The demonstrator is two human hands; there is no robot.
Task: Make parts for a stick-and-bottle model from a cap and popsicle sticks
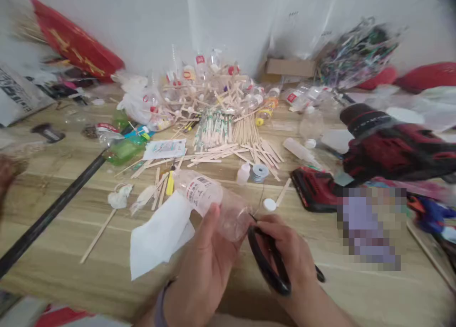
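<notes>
A clear plastic bottle (233,213) with a printed label lies slantwise in my left hand (210,255), the thumb pressed along its near side. My right hand (292,255) is closed round black-handled scissors (265,267). Their tip touches or nearly touches the bottle's right end; whether it has gone through the plastic I cannot tell. White paper (160,236) lies just left of the bottle. Beyond the bottle stand a small white squeeze bottle (243,174) and a spool of wire (260,173), with a white cap (270,205) close to the scissors.
A red and black cordless drill (388,146) stands at the right. Wooden sticks (221,153), skewers (245,129) and several plastic bottles pile up at the back. A black rod (57,208) crosses the left side. Part of another person's hand (6,172) shows at the left edge.
</notes>
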